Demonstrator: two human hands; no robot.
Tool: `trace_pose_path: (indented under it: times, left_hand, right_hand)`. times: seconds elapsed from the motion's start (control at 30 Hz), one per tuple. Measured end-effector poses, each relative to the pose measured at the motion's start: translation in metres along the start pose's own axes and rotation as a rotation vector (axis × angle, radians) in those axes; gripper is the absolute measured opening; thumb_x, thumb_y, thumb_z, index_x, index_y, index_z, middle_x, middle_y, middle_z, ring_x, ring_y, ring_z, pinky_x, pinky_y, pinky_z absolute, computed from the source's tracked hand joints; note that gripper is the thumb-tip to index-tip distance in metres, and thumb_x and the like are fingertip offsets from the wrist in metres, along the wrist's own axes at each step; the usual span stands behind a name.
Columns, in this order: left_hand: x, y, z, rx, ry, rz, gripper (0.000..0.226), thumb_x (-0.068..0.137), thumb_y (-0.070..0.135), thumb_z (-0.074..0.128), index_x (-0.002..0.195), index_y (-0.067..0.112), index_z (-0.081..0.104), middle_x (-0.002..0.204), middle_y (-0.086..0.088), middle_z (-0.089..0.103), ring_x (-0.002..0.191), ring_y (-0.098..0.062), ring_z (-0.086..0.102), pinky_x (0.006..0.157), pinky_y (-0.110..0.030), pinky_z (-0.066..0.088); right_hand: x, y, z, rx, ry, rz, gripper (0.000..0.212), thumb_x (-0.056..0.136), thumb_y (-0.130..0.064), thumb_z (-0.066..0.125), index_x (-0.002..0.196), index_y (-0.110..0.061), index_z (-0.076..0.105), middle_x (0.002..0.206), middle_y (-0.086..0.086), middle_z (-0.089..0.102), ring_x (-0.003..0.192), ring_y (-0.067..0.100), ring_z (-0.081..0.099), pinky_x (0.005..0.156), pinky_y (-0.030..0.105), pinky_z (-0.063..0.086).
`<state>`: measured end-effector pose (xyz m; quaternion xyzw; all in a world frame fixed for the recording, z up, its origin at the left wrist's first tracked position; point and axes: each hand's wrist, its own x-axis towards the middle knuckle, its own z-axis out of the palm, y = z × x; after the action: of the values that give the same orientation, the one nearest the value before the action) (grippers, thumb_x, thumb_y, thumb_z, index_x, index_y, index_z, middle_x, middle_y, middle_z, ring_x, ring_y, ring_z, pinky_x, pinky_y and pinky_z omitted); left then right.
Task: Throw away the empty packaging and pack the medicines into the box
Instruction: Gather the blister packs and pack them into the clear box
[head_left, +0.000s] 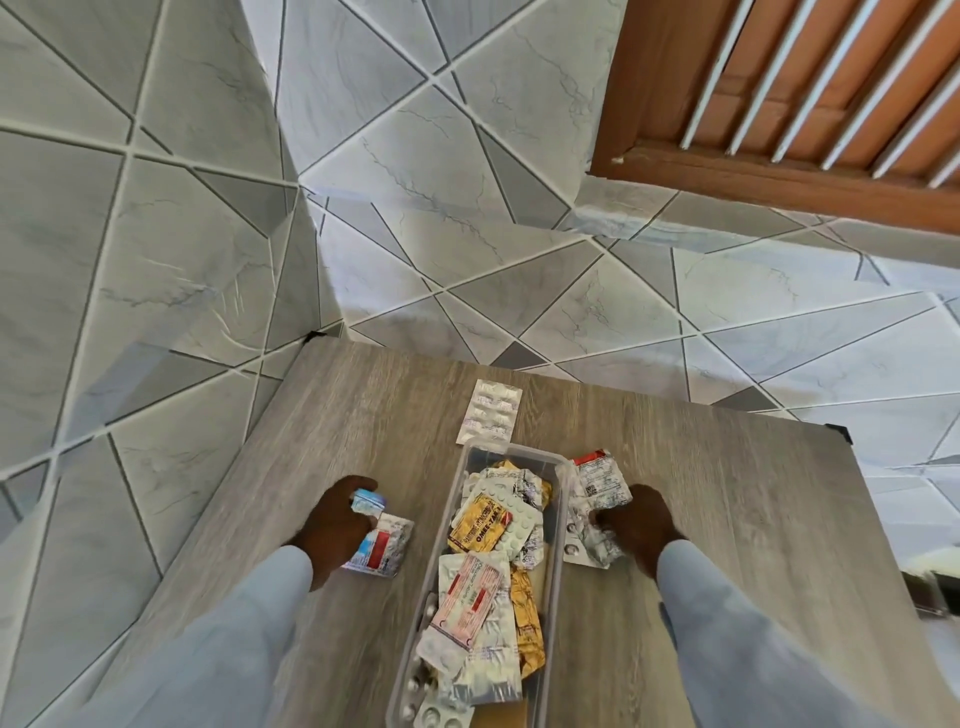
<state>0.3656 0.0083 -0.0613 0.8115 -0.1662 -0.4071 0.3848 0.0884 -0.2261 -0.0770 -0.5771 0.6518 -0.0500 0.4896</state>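
Note:
A clear plastic box (560, 519) stands lengthwise in the middle of the wooden table, filled with several blister strips, among them a yellow one (480, 525) and a pink-printed one (467, 597). My left hand (337, 525) is left of the box, closed on crumpled blue, white and red packaging (382, 545). On the box's right side, my right hand (641, 525) grips crumpled silver blister strips (597, 512) with a red-tipped end. A flat white blister strip (491, 410) lies on the table just beyond the box's far end.
The grey wood-grain table (727, 493) sits in a corner of grey tiled wall, with tiled floor past its far and right edges. A brown wooden louvred door (805, 93) is at the upper right. A dark object (930, 592) shows at the right edge.

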Motion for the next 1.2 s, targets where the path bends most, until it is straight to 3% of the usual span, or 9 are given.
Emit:
trace_pose_path:
  times: [0.1, 0.27, 0.5, 0.63, 0.83, 0.93, 1.03, 1.1, 1.2]
  left_hand:
    - [-0.005, 0.01, -0.006, -0.084, 0.063, 0.026, 0.052, 0.089, -0.012, 0.049, 0.131, 0.018, 0.049, 0.125, -0.016, 0.056, 0.088, -0.025, 0.062, 0.063, -0.027, 0.051]
    - [-0.018, 0.054, 0.0, -0.179, 0.071, 0.101, 0.054, 0.094, 0.0, 0.051, 0.141, 0.025, 0.039, 0.129, -0.006, 0.052, 0.097, -0.023, 0.063, 0.068, -0.029, 0.056]
    - [-0.032, 0.097, 0.058, -0.098, -0.099, 0.232, 0.058, 0.09, -0.004, 0.054, 0.14, 0.024, 0.039, 0.136, -0.012, 0.051, 0.107, -0.026, 0.062, 0.083, -0.036, 0.057]
    - [-0.028, 0.101, 0.085, 0.068, -0.092, 0.253, 0.058, 0.091, -0.002, 0.048, 0.143, 0.021, 0.037, 0.145, -0.009, 0.044, 0.12, -0.025, 0.054, 0.087, -0.026, 0.049]
    - [-0.025, 0.092, 0.093, 0.48, -0.093, 0.413, 0.058, 0.093, 0.014, 0.052, 0.146, 0.023, 0.031, 0.155, -0.003, 0.03, 0.139, -0.022, 0.032, 0.116, -0.034, 0.027]
    - [-0.03, 0.085, 0.089, 0.724, 0.035, 0.552, 0.049, 0.092, 0.024, 0.053, 0.14, 0.028, 0.041, 0.154, 0.003, 0.029, 0.138, -0.022, 0.03, 0.114, -0.038, 0.025]
    - [-0.033, 0.082, 0.083, 1.021, 0.081, 0.625, 0.034, 0.09, 0.026, 0.051, 0.123, 0.026, 0.058, 0.134, 0.003, 0.052, 0.12, -0.024, 0.044, 0.1, -0.039, 0.034]
    - [-0.032, 0.079, 0.08, 1.045, 0.041, 0.596, 0.028, 0.09, 0.029, 0.05, 0.114, 0.027, 0.064, 0.123, 0.003, 0.06, 0.114, -0.022, 0.048, 0.096, -0.039, 0.037]
    - [-0.035, 0.07, 0.075, 0.821, 0.096, 0.582, 0.032, 0.094, 0.027, 0.047, 0.123, 0.025, 0.059, 0.13, 0.001, 0.057, 0.121, -0.022, 0.047, 0.102, -0.036, 0.034]
  right_hand:
    - [-0.02, 0.003, -0.011, 0.191, -0.056, 0.057, 0.01, 0.074, 0.008, 0.066, 0.081, 0.002, 0.071, 0.07, 0.018, 0.07, 0.055, 0.027, 0.066, 0.047, 0.029, 0.05]
    - [-0.038, 0.014, -0.025, 0.358, -0.089, 0.085, 0.014, 0.079, 0.007, 0.063, 0.091, 0.003, 0.069, 0.085, 0.025, 0.073, 0.078, 0.039, 0.071, 0.077, 0.051, 0.058]
    - [-0.065, 0.01, -0.052, 0.557, -0.02, -0.136, 0.018, 0.088, -0.002, 0.061, 0.102, -0.009, 0.069, 0.089, 0.012, 0.077, 0.083, 0.032, 0.073, 0.074, 0.042, 0.057]
    - [-0.086, -0.004, -0.055, 0.631, -0.065, -0.201, 0.022, 0.089, -0.003, 0.059, 0.106, -0.014, 0.069, 0.097, 0.008, 0.077, 0.086, 0.026, 0.074, 0.062, 0.029, 0.056]
    - [-0.107, -0.014, -0.025, 0.645, -0.109, -0.197, 0.028, 0.093, -0.003, 0.049, 0.113, -0.015, 0.065, 0.104, 0.009, 0.075, 0.09, 0.028, 0.073, 0.059, 0.029, 0.056]
    - [-0.108, -0.012, -0.002, 0.568, -0.072, -0.181, 0.025, 0.092, -0.003, 0.051, 0.114, -0.012, 0.06, 0.107, 0.012, 0.073, 0.087, 0.025, 0.073, 0.053, 0.026, 0.054]
    - [-0.112, -0.012, 0.021, 0.512, -0.073, -0.192, 0.024, 0.091, -0.005, 0.057, 0.112, -0.016, 0.055, 0.108, 0.009, 0.071, 0.091, 0.024, 0.072, 0.058, 0.028, 0.055]
    - [-0.116, -0.017, 0.034, 0.467, -0.087, -0.227, 0.027, 0.09, -0.005, 0.06, 0.113, -0.019, 0.053, 0.108, 0.005, 0.069, 0.093, 0.02, 0.07, 0.062, 0.026, 0.055]
    - [-0.119, -0.026, 0.052, 0.395, -0.098, -0.27, 0.036, 0.089, -0.007, 0.061, 0.121, -0.02, 0.05, 0.116, 0.004, 0.067, 0.099, 0.015, 0.067, 0.076, 0.028, 0.057]
